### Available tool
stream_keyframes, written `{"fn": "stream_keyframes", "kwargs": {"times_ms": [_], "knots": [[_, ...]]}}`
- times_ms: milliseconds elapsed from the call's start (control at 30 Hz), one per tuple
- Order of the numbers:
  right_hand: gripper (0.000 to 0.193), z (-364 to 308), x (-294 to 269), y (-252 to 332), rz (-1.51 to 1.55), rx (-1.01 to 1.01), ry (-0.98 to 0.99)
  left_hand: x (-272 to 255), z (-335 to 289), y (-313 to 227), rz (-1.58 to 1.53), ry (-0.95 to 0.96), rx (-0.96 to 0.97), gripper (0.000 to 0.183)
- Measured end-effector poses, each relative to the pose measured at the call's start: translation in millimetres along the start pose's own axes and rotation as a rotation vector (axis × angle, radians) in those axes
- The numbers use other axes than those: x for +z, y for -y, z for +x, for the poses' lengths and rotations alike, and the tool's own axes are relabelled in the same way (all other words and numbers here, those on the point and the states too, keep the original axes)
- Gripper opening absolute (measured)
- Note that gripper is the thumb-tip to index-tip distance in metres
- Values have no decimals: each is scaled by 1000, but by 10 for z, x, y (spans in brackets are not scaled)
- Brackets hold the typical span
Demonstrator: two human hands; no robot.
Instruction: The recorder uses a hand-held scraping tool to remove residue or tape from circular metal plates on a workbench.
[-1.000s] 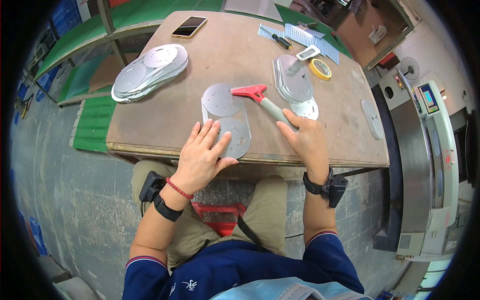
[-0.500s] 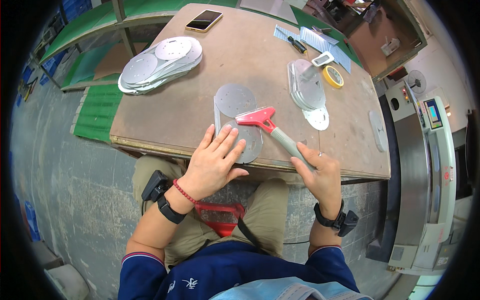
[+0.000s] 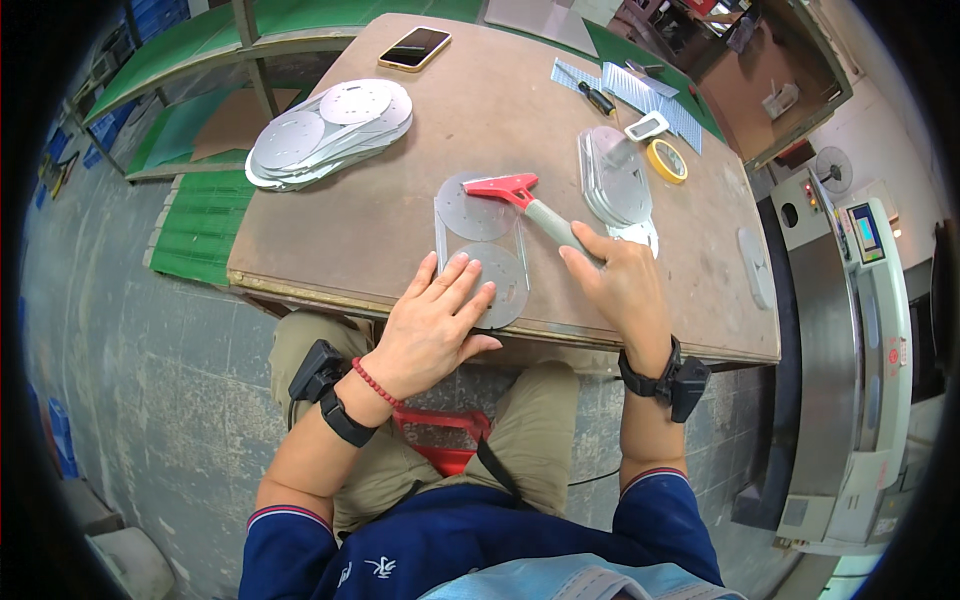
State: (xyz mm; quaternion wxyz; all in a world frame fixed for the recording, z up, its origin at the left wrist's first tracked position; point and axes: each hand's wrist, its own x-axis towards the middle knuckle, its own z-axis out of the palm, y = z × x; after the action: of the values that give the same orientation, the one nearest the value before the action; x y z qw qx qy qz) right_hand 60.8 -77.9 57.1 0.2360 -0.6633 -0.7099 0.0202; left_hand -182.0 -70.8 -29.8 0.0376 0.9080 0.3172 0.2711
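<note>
A flat grey metal plate (image 3: 505, 278) with two large discs lies near the table's front edge. My left hand (image 3: 435, 312) rests on its near disc, fingers stretched out and slightly apart. In my right hand (image 3: 622, 278) is the grey handle of a scraper (image 3: 548, 222), fingers wrapped round it. The scraper's red head lies over the plate's far disc (image 3: 470, 218); whether its blade touches the metal I cannot tell. Right of the plate stands a stack of similar metal plates (image 3: 622, 185), partly behind the scraper hand. A larger stack (image 3: 330, 135) sits at the far left.
A phone (image 3: 415, 48) lies at the table's back. Yellow tape (image 3: 666, 161), a white-framed tool (image 3: 646, 125), a black-and-yellow screwdriver (image 3: 597, 98) and blue patterned sheets (image 3: 640, 92) are at the back right. One pale plate (image 3: 755, 268) lies by the right edge. A machine (image 3: 860, 370) stands beyond.
The scraper, in my right hand, has moved away from me, from between the two discs onto the far disc. My left hand stays on the near disc.
</note>
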Motion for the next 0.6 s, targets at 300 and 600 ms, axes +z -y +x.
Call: {"fn": "stream_keyframes", "kwargs": {"times_ms": [300, 600], "knots": [[31, 236, 198, -89, -11, 16, -57, 49, -13, 25, -15, -28, 2, 65], [33, -506, -252, -47, 106, 27, -32, 47, -47, 40, -23, -61, 29, 65]]}}
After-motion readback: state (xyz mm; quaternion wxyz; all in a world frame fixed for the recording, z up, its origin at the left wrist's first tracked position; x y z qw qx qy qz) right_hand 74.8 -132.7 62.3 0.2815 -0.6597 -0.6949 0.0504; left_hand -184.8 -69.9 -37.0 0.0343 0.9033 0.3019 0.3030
